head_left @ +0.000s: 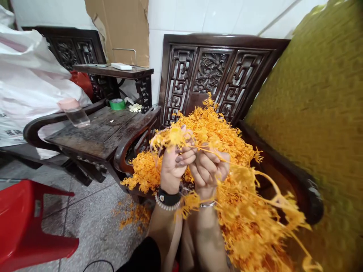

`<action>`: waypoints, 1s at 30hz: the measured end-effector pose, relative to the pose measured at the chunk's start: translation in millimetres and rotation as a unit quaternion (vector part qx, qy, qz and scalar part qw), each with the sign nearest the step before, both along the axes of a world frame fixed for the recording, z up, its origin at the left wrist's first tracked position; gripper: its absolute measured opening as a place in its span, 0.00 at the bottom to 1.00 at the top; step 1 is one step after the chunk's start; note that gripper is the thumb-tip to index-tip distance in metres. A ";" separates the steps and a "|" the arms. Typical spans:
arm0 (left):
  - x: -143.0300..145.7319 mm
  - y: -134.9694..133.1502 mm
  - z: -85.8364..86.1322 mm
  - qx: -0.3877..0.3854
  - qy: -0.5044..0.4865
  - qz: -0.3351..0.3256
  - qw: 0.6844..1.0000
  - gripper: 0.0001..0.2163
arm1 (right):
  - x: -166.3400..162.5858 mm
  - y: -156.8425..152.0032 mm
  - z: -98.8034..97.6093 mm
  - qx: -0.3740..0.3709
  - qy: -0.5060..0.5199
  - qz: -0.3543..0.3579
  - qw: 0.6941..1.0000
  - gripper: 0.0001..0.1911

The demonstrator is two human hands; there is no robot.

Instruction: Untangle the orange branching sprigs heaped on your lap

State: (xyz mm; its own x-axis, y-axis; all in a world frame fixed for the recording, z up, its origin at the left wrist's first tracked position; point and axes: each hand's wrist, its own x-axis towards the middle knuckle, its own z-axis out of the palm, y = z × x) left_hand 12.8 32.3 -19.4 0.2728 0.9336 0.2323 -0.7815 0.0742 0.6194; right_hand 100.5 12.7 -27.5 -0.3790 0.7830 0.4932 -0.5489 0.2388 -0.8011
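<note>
A big heap of orange plastic flower sprigs (227, 151) lies on a dark carved wooden chair and spills toward me. My left hand (176, 160) is closed round a bunch of the sprigs, with a black band and bead bracelet on its wrist. Right beside it, touching it, my right hand (208, 166) is also closed on sprigs, a thin bangle on its wrist. Both hands are raised in front of the heap, palms toward me. Long orange strands (269, 211) hang down at the right.
A carved wooden chair back (215, 64) stands behind the heap. At the left is a dark side table (96, 132) with a clear jar (75, 112) and green tape (117, 104). White bags (31, 83) sit far left, a red stool (25, 223) lower left, a yellow-green cushion (317, 113) at right.
</note>
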 end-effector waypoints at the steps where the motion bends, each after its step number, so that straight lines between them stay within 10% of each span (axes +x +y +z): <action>1: -1.2 -0.9 0.2 -0.007 -0.008 0.018 1.000 0.19 | -3.1 -0.6 -0.3 -0.014 0.110 0.075 0.991 0.20; 4: -3.9 -5.0 2.3 -0.012 -0.029 0.073 0.997 0.18 | -6.4 -4.5 4.5 -0.017 0.453 0.342 0.823 0.12; 7: -3.2 -11.2 7.8 0.002 -0.057 0.072 0.996 0.20 | 3.2 -6.2 13.3 -0.022 0.631 0.366 0.683 0.09; 12: 0.5 -18.3 15.7 0.030 -0.122 -0.090 0.988 0.25 | 28.0 1.9 19.3 0.002 0.406 0.107 0.908 0.16; 15: -3.9 -18.6 16.4 0.029 -0.178 -0.104 0.978 0.26 | 31.8 1.2 22.9 0.001 0.196 -0.104 0.975 0.19; 22: -13.6 -22.1 15.4 0.087 -0.137 -0.021 0.987 0.26 | 23.7 -2.1 26.3 -0.086 0.122 -0.510 0.847 0.14; 30: 4.3 -22.7 3.8 0.218 0.135 0.033 0.966 0.16 | 15.4 -11.0 28.6 -0.047 0.113 -0.597 0.793 0.17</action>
